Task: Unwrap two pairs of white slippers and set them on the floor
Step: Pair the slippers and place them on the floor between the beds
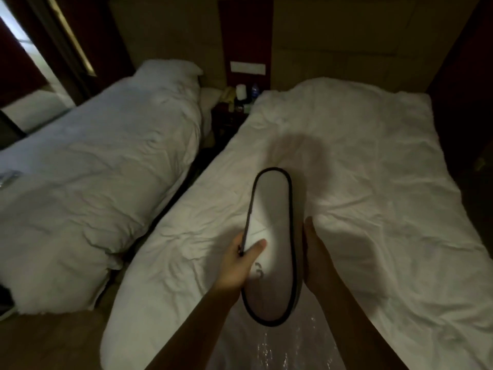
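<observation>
A white slipper (pixel 274 214) with dark trim is held flat above the right bed, its dark logo facing me. My left hand (pixel 241 265) grips its left edge, thumb on top of the white upper. My right hand (pixel 316 257) supports the right edge, fingers along the trim. I cannot tell whether a second slipper lies stacked under it. A clear plastic wrapper (pixel 269 351) lies crumpled on the sheet below the slipper, between my forearms.
The right bed (pixel 373 198) with a rumpled white duvet fills the middle and right. A second bed (pixel 93 169) stands left, across a narrow gap. A nightstand (pixel 232 113) with a cup and bottle sits between the headboards. Wooden floor (pixel 45 340) shows at lower left.
</observation>
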Available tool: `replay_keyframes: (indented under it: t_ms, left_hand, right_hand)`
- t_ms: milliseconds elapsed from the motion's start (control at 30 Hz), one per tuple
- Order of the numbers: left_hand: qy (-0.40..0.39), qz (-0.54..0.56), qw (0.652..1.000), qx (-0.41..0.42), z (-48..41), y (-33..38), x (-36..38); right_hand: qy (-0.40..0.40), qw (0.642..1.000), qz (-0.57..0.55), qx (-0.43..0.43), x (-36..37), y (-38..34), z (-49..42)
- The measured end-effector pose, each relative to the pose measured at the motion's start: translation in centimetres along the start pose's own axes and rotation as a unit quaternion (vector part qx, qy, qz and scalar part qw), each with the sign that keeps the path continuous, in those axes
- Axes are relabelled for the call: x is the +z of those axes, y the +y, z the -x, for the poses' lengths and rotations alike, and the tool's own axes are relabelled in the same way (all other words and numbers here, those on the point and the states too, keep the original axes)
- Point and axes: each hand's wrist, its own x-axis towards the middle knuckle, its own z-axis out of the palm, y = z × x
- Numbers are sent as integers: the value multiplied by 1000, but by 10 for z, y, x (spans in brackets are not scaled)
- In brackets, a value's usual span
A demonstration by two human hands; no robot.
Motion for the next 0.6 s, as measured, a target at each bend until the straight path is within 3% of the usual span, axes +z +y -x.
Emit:
replay_keyframes:
  t_ms: [167, 367, 600]
  left_hand:
    - [1, 5, 999, 41, 9, 32, -35]
    - [45, -56, 992, 100, 11, 56, -117]
    - [-21, -65, 993, 91, 32, 68, -275]
  right_hand:
    - [-114, 987, -103, 40, 46, 5, 17]
    - [-152, 974, -124, 114, 113, 23, 34]
    - [-181, 978, -79, 68, 243, 91, 70]
